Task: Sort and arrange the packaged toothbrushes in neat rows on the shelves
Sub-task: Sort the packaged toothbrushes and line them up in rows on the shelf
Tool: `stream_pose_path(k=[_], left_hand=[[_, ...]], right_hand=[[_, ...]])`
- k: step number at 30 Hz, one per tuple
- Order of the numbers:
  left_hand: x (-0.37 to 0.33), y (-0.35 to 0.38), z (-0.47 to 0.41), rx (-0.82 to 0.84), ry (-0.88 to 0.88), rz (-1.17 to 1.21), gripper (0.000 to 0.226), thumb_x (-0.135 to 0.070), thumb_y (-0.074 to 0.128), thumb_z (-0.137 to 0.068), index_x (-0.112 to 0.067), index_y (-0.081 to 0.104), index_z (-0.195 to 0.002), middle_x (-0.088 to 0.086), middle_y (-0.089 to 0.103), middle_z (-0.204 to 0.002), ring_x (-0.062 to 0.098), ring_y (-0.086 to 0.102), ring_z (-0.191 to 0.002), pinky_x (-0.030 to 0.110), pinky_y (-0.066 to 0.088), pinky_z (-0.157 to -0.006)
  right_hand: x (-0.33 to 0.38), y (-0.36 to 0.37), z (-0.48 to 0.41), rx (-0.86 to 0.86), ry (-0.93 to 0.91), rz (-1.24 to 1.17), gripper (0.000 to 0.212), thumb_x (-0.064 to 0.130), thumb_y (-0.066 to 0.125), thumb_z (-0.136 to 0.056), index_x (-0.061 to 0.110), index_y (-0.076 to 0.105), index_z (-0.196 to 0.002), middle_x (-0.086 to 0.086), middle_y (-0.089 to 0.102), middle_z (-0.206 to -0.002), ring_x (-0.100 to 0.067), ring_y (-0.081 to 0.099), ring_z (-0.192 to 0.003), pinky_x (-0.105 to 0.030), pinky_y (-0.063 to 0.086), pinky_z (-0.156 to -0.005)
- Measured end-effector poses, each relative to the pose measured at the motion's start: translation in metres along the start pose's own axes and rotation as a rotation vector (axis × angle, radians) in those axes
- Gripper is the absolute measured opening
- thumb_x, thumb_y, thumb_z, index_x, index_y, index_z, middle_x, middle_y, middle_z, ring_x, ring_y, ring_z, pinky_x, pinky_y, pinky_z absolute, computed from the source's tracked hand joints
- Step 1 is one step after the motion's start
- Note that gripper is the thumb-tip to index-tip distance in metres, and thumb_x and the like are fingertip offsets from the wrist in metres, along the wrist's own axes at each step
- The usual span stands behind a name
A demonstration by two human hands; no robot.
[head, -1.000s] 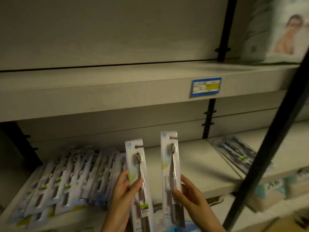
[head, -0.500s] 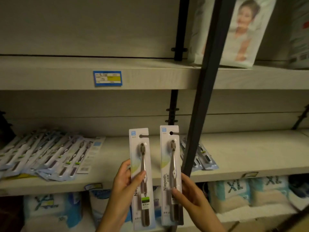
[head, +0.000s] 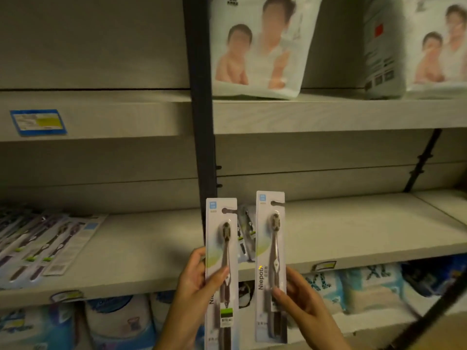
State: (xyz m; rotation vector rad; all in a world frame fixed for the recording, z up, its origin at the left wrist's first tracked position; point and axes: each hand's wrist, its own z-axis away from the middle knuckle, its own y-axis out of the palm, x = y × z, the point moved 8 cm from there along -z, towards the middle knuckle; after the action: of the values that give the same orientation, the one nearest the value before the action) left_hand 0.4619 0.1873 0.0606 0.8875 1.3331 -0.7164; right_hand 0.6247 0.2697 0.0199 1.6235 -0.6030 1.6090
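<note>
My left hand (head: 194, 286) grips one packaged toothbrush (head: 222, 238) upright, thumb across its front. Beside it my right hand (head: 300, 299) holds a second packaged toothbrush (head: 271, 228) upright, a little higher. Both packs hang in front of the middle shelf (head: 353, 238). A fanned row of toothbrush packs (head: 43, 243) lies on that shelf at the far left. A few more packs (head: 246, 238) lie on the shelf behind the two I hold, mostly hidden.
A black upright post (head: 202, 122) splits the shelving. Large white bags (head: 260, 46) stand on the upper shelf at right. Blue and white wrapped packs (head: 353, 286) fill the bottom shelf. A blue price tag (head: 38, 122) sits on the upper shelf edge.
The view has swung to the right: the fanned row has slid to the left edge and the white bags have come into view. Both hands still hold their packs side by side.
</note>
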Motion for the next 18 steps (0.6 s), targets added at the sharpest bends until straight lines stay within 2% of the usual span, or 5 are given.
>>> stream_pose_path(k=[2,6,8,12,18], left_hand=[[0.006,0.030,-0.011,-0.026,0.003,0.008,0.030,-0.002,0.059,-0.084,-0.019,0.055,-0.108,0.001,0.074,-0.094,0.016,0.071,-0.086,0.028,0.058,-0.070],[0.019,0.084,-0.041,-0.085,-0.013,0.018,0.029,-0.006,0.061,-0.083,-0.023,0.055,-0.106,0.001,0.073,-0.095,0.017,0.071,-0.087,0.033,0.056,-0.072],[0.028,0.098,-0.059,-0.119,-0.041,-0.021,0.028,-0.008,0.061,-0.084,-0.026,0.055,-0.105,-0.001,0.073,-0.092,0.016,0.071,-0.083,0.030,0.057,-0.067],[0.044,0.098,-0.097,-0.242,-0.062,-0.080,0.028,-0.008,0.061,-0.086,-0.024,0.055,-0.108,0.003,0.069,-0.099,0.018,0.069,-0.087,0.031,0.057,-0.069],[0.051,0.086,-0.145,-0.339,-0.072,-0.088,0.032,-0.009,0.060,-0.087,-0.019,0.051,-0.116,0.002,0.065,-0.100,0.019,0.065,-0.089,0.029,0.053,-0.067]], right_hand=[[0.004,-0.035,-0.011,0.041,-0.004,-0.008,0.044,0.007,0.067,-0.078,0.024,0.053,-0.116,-0.001,0.073,-0.103,-0.012,0.068,-0.096,-0.018,0.056,-0.072],[0.022,-0.100,-0.037,0.127,-0.002,0.038,0.095,0.052,0.090,-0.035,0.022,0.052,-0.117,-0.010,0.073,-0.102,-0.017,0.070,-0.094,-0.020,0.055,-0.069],[0.020,-0.125,-0.059,0.088,0.033,0.124,0.088,0.055,0.086,-0.043,0.020,0.052,-0.115,-0.011,0.074,-0.094,-0.018,0.071,-0.085,-0.021,0.054,-0.064],[0.003,-0.152,-0.120,-0.056,0.131,0.287,0.034,0.022,0.066,-0.083,0.012,0.051,-0.112,-0.010,0.070,-0.091,-0.020,0.069,-0.078,-0.028,0.056,-0.062],[-0.027,-0.150,-0.211,-0.117,0.188,0.562,0.035,0.031,0.065,-0.085,0.018,0.048,-0.113,-0.004,0.063,-0.098,-0.018,0.066,-0.081,-0.035,0.058,-0.072]])
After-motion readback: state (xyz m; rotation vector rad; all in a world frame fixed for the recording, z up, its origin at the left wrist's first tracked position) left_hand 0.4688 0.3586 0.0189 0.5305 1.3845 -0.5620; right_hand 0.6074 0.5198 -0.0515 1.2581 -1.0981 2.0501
